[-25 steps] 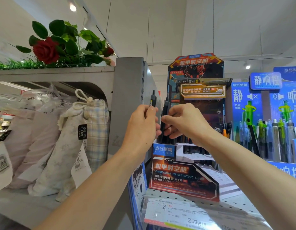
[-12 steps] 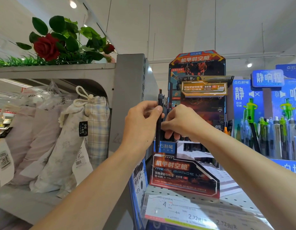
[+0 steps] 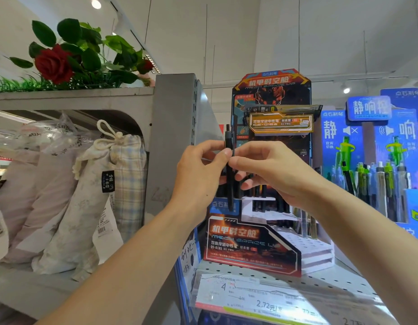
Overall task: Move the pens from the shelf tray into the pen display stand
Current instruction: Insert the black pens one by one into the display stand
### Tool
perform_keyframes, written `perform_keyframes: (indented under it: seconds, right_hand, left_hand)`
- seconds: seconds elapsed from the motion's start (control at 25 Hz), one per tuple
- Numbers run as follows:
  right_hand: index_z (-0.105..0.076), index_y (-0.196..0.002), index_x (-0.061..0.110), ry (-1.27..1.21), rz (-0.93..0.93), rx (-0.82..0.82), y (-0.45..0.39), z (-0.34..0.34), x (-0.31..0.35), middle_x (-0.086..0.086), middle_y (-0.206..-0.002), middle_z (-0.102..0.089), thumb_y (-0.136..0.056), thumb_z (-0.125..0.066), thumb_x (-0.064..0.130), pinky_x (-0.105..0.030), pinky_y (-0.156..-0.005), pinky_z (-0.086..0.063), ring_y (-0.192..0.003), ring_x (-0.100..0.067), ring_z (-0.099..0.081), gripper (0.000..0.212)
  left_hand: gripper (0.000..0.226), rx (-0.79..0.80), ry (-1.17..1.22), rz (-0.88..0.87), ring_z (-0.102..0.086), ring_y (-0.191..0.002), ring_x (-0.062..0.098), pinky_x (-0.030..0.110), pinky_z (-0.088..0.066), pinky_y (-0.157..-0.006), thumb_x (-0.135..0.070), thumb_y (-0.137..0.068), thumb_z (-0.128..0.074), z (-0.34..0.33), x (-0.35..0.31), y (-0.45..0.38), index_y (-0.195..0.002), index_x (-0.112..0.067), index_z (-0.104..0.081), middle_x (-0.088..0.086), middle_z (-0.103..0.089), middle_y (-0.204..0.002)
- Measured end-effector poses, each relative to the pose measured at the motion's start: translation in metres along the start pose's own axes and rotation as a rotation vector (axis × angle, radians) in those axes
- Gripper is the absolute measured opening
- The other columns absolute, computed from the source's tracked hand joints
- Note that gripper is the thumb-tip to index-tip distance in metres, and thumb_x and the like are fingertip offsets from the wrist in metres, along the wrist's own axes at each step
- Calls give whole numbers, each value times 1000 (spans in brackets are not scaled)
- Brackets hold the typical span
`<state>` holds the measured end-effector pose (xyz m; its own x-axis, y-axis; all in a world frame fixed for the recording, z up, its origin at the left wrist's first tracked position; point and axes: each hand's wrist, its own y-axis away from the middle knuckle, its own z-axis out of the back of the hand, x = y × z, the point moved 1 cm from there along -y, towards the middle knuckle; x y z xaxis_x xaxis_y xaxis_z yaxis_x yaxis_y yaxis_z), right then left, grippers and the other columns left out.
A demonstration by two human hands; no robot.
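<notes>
A black pen (image 3: pixel 229 184) stands upright in front of the pen display stand (image 3: pixel 252 245), its tip just above the stand's upper left step. My left hand (image 3: pixel 198 174) pinches the pen near its top. My right hand (image 3: pixel 266 170) pinches it from the other side at the same height, and its lower fingers curl round several more black pens (image 3: pixel 259 191). The stand has a red and black printed front, white stepped tiers with holes, and dark pens standing in the back rows behind my right hand. The shelf tray is not in view.
A blue display (image 3: pixel 379 160) with green and grey pens stands to the right. A grey shelf upright (image 3: pixel 173 137) rises at left, with fabric bags (image 3: pixel 91 198) behind it and a red rose (image 3: pixel 54 63) on top. Price tags (image 3: pixel 257 299) line the perforated shelf edge.
The pen in my left hand moved right and now stands upright in front of the stand. My right hand rose to meet it and pinches it too.
</notes>
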<state>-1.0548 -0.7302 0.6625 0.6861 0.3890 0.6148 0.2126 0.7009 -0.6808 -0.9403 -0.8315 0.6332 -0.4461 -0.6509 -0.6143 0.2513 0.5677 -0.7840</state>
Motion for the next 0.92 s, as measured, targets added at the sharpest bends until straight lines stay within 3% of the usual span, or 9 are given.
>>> perform_keyframes:
  seconds: [0.16,0.28,0.36,0.44,0.52,0.56,0.68,0.8,0.92]
  right_hand:
    - [-70,-99,4,19,22,-31,-3,2,0,-5,-79,-72,-93,-70,13,-30,-66,-62,-71,-17,-69,11]
    - [-66,-101,6,9,21,-160,-9,5,-3,-5,-78,-76,-96,-67,14,-36,-67,-64,-69,-19,-74,9]
    - [-64,-103,7,12,19,-246,-13,5,-7,-8,-81,-75,-97,-66,15,-39,-66,-64,-68,-21,-75,10]
    - [-63,-102,10,65,31,-320,-16,4,-13,-11,-83,-73,-97,-66,16,-42,-66,-64,-67,-22,-74,9]
    - [-63,-99,13,116,39,-351,-16,2,-18,-11,-83,-73,-96,-68,17,-43,-65,-64,-66,-23,-74,7]
    - [-63,-97,13,133,41,-357,-16,1,-20,-11,-82,-73,-95,-68,17,-43,-64,-64,-66,-23,-74,7]
    - [-65,-98,13,162,42,-364,-16,0,-22,-10,-82,-73,-94,-71,18,-42,-61,-64,-64,-22,-75,8]
    - [-65,-100,13,172,41,-354,-16,0,-19,-9,-84,-74,-93,-72,18,-41,-61,-64,-64,-20,-75,11]
    - [-66,-104,12,173,30,-326,-17,-1,-16,-9,-83,-74,-94,-71,18,-40,-64,-65,-64,-20,-75,13]
  left_hand:
    - [16,39,18,19,-70,-85,5,22,-61,-71,-27,-97,-63,1,1,5,-112,-32,-69,-8,-69,-100]
    - [16,52,-240,-102,-64,-89,-4,12,-54,-79,-29,-98,-62,10,9,12,-112,-28,-70,-15,-69,-99]
    - [9,84,-376,-150,-60,-87,-10,4,-46,-69,-31,-97,-63,17,10,22,-100,-28,-71,-17,-69,-91]
    - [9,167,-366,-77,-65,-78,-4,13,-52,-64,-32,-95,-65,19,14,33,-89,-29,-72,-14,-71,-80]
    - [12,310,-369,61,-70,-72,5,30,-60,-71,-31,-92,-68,17,20,49,-83,-26,-73,-9,-74,-77]
    - [11,397,-367,139,-71,-72,8,32,-61,-72,-30,-91,-70,15,24,58,-83,-24,-74,-6,-75,-78]
    - [8,603,-320,306,-73,-74,7,21,-60,-72,-28,-88,-75,13,32,76,-85,-21,-77,-3,-77,-81]
    - [8,647,-343,361,-69,-70,-4,11,-52,-62,-32,-86,-77,15,33,77,-88,-24,-77,-11,-76,-83]
    - [12,685,-411,363,-64,-68,-8,14,-48,-65,-41,-84,-76,14,31,75,-91,-31,-76,-13,-75,-85]
